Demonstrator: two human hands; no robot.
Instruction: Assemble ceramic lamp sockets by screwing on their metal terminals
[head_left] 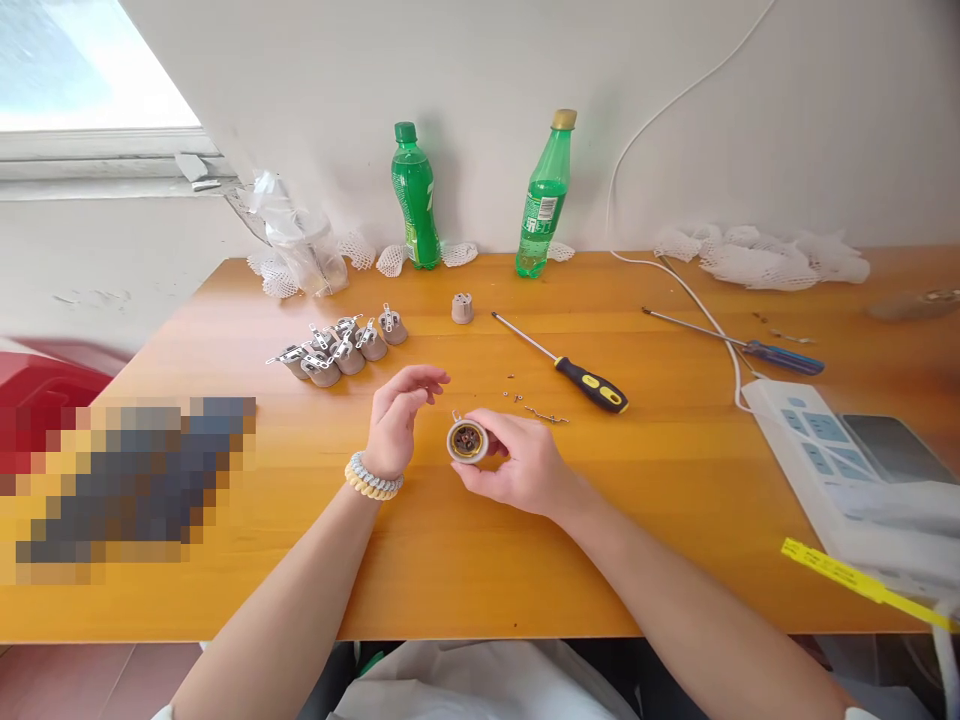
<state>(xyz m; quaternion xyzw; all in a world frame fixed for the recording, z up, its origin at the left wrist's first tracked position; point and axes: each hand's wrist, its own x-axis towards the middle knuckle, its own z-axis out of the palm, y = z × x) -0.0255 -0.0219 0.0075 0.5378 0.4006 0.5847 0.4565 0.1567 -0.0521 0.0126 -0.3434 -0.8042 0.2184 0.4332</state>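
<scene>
My right hand (523,462) grips a small round lamp socket (467,441), its open end turned toward me, with brass parts inside. My left hand (401,415) hovers just left of it, fingers loosely curled and apart, holding nothing that I can see. A bead bracelet (372,479) sits on the left wrist. Tiny screws and a thin metal strip (546,413) lie just beyond the socket. A yellow-and-black screwdriver (577,370) rests to the right of them.
A cluster of several similar sockets (341,348) lies at the left, one lone socket (462,307) farther back. Two green bottles (415,198) (545,197) stand by the wall. A blue screwdriver (750,345), white cable (705,305), power strip (817,440) and foam netting (757,255) are at the right.
</scene>
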